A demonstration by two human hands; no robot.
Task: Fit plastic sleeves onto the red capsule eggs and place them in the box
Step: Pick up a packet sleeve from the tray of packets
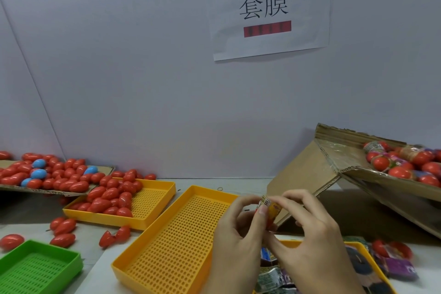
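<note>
Both hands meet low in the middle right of the view around one red capsule egg (269,221) wearing a printed yellow plastic sleeve (272,207). My left hand (236,234) pinches the egg from the left with thumb and fingers. My right hand (307,231) pinches the sleeve from the right. The egg is mostly hidden by the sleeve and fingers. A tilted cardboard box (358,169) at the right holds several sleeved eggs (403,164). Loose flat sleeves (274,274) lie in a yellow tray under my hands.
A yellow perforated tray (171,241) lies in front of me. Another yellow tray (152,200) holds bare red eggs, with more red and a few blue eggs on cardboard (45,174) at left. A green tray (35,267) sits bottom left. A white wall stands behind.
</note>
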